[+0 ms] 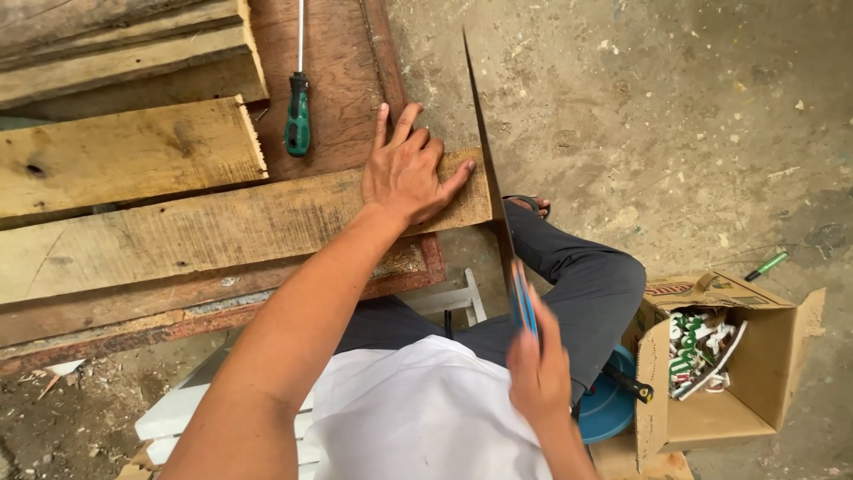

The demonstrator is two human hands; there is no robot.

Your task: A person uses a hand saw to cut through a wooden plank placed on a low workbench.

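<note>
Handsaw (pixel 487 169): its thin dark blade stands on edge against the right end of the long plank, tip pointing away from the person, with the blue handle down near the lap.
Right hand (pixel 537 373): closed around the saw's blue handle, fingers wrapped and blurred; forearm comes up from the lower edge of the view.
Left hand (pixel 407 169): pressed flat on the plank close to the blade, palm down, fingers spread and pointing up and right; arm stretched out long from the lower left, elbow nearly straight.
Long plank (pixel 222 236): pale, rough wood lying across a reddish-brown wooden panel (pixel 333 80), its right end just past the panel's edge, where the blade meets it.
Other boards (pixel 124 151): a shorter pale board lies beside the long plank on its far side, with grey weathered boards stacked beyond it at the top left.
Screwdriver (pixel 298 111): green handle, metal shaft pointing away, resting on the panel, apart from the left hand.
Leg (pixel 577 276): in dark trousers, bent under the plank's end, foot in a sandal on the floor.
Floor (pixel 675 116): bare grey concrete, dusty, scattered with small chips.
Cardboard box (pixel 764 356): open, on the floor at the right, with small green-and-white packets inside (contents too small to tell apart).
Blue round object (pixel 609 404): lies beside the box, partly hidden by the knee.
</note>
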